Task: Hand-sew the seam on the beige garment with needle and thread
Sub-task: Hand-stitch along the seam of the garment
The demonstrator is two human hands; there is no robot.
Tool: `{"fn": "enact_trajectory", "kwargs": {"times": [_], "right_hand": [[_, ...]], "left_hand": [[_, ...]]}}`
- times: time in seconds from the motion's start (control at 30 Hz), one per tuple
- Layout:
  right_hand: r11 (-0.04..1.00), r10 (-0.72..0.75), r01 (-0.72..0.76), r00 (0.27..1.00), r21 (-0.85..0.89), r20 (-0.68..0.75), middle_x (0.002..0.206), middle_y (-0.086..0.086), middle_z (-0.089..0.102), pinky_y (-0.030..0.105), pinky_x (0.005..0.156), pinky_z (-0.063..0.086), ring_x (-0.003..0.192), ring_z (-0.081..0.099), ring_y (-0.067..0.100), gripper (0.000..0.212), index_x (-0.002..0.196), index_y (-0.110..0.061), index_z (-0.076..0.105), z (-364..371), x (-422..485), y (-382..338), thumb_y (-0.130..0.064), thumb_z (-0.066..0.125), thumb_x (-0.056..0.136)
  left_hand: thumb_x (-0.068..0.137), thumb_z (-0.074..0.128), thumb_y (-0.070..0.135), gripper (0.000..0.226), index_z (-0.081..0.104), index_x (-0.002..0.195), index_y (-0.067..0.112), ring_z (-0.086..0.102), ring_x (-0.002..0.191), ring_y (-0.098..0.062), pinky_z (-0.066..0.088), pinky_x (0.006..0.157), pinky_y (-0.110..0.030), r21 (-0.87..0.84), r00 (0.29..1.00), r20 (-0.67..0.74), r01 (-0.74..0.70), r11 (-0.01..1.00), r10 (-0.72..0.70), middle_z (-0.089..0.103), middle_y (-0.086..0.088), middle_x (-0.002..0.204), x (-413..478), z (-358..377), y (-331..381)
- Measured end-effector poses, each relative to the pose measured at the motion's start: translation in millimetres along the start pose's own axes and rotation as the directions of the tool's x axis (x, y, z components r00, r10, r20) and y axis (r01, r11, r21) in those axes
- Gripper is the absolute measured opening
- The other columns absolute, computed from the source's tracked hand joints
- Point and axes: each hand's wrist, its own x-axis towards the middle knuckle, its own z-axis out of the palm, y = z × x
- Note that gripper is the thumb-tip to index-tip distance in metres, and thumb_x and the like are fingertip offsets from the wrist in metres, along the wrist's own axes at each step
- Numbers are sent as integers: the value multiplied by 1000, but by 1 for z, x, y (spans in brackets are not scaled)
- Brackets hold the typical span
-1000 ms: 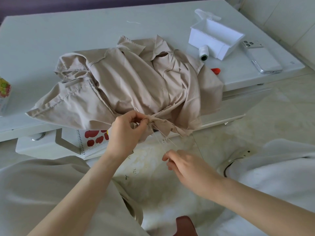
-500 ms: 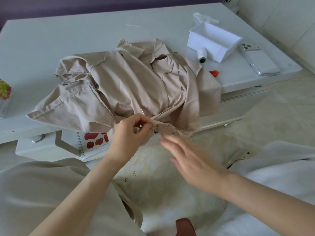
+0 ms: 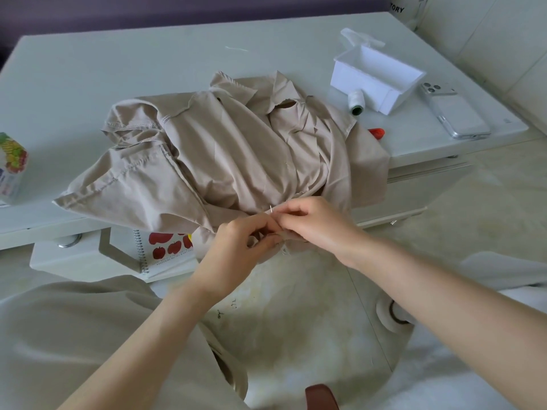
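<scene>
At the far left edge of the frame a printed carton [image 3: 11, 167] stands on the white table [image 3: 88, 69], which fills the upper half of the frame. Below the table's front edge, left of centre, a spiral notebook [image 3: 165, 250] with red apples on its cover lies on a lower shelf. The beige garment [image 3: 222, 155] lies crumpled in a heap across the middle of the table, its collar toward the top of the frame and its lower folds spilling over the front edge at centre.

Just below that edge the left hand [image 3: 236, 250] comes up from the lower left, its fingers curled and pinching a fold of the hanging cloth. Right above its fingertips a thin silver needle [image 3: 271, 209] stands up out of the fabric, tilted slightly. The right hand [image 3: 316, 223] reaches in from the lower right, touching the left one, with its thumb and forefinger closed on the needle and its other fingers bent over the cloth. The thread is too fine to make out.

Right of the heap, in the upper right of the frame, a white thread spool [image 3: 356, 103] lies on its side against an open white box [image 3: 376, 78]. A small red object [image 3: 376, 133] peeks out beside the garment's right edge. Farthest right, a phone [image 3: 455, 113] lies face down near the table's corner.
</scene>
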Motion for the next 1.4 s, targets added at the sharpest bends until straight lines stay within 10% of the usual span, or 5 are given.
{"fn": "enact_trajectory", "kwargs": {"times": [0.17,0.53,0.87,1.4], "right_hand": [[988,32,-33,999,152,9,77,-10,65,4,55,41,58,56,-11,16,100,-15,69,-1,3,3,-21,56,95],[808,33,78,984,584,-177,74,5,60,30,74,58,68,64,17,12,102,-3,52,-16,8,0,-9,42,100],[931,1,127,936,341,-352,64,-2,41,15,41,28,41,29,2,18,91,-15,54,-50,-3,53,-15,39,101],[998,6,-30,914,-52,-407,61,-2,47,16,48,30,48,35,6,20,87,-14,55,-62,-34,152,-9,40,99]], "left_hand": [[88,65,12,24,64,78,34,42,51,-5,35,52,-11,18,999,22,-37,999,37,60,21,67,0,0,2],[88,64,8,19,66,81,26,47,58,-4,37,59,-9,50,997,72,-8,999,4,59,19,69,1,4,0],[89,62,8,19,66,78,22,42,59,-7,35,58,-14,73,990,109,82,994,-89,61,0,71,3,7,-10],[94,55,8,15,67,88,15,47,57,-1,39,55,-10,59,986,65,150,987,-153,62,2,74,8,2,-8]]}}
